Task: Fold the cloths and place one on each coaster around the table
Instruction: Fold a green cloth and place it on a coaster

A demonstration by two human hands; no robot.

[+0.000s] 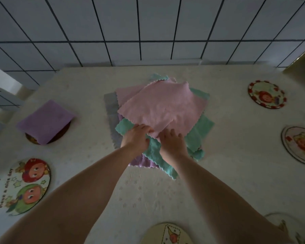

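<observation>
Dim, bluish, even light is falling across the table (pixel 218 155), casting only faint, soft shadows. The wide lens is bending the wall tiles (pixel 157 29) beyond the table into curves. Everything is looking slightly soft and grainy, with no glare.

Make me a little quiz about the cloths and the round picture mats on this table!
1. True or false: the folded purple cloth lies on a coaster.
2. Which cloth do both hands hold? A) grey B) pink C) teal
3. Fill in: the coaster at far right has ___ cloth on it.

Key: 1 true. 2 B: the left hand and right hand pinch the near corner of the pink cloth on top of the pile. 3 no.
</observation>
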